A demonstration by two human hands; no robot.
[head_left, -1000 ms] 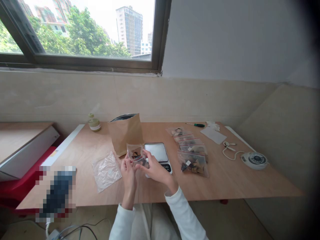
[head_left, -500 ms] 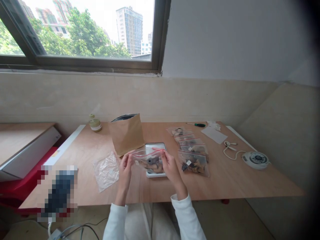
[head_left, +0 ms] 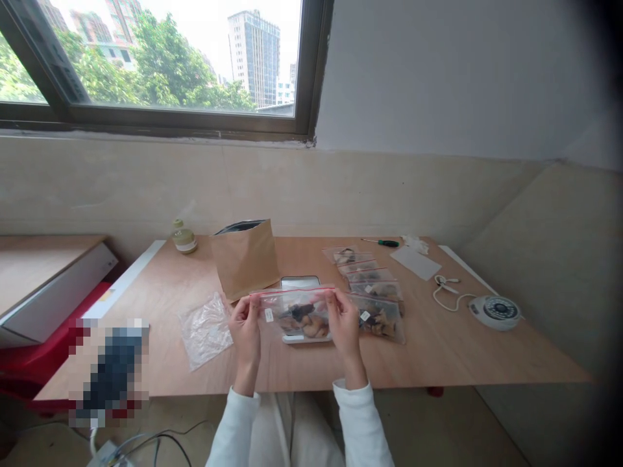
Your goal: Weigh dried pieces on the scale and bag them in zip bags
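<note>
A clear zip bag (head_left: 305,318) with a red seal line and a small white label is stretched between my two hands. Brown and dark dried pieces lie in its lower part. My left hand (head_left: 246,327) pinches the bag's top left corner, and my right hand (head_left: 344,322) pinches the top right corner. Behind and below the bag is a white tray-like object with a dark rim (head_left: 300,282), mostly covered by it. Right of my right hand, several similar filled zip bags (head_left: 382,319) lie overlapping in a row.
A brown paper pouch (head_left: 247,259) stands with its top open. Crumpled clear plastic (head_left: 207,332) lies left of my left hand. Farther off are a bottle (head_left: 184,238), a green-handled screwdriver (head_left: 388,243), a white sheet (head_left: 416,261) and a round white device (head_left: 495,312) with a cable.
My hands have spread slightly apart, pulling the bag's top edge straight and taut. The bag now faces me more squarely, with its label and contents showing more plainly.
</note>
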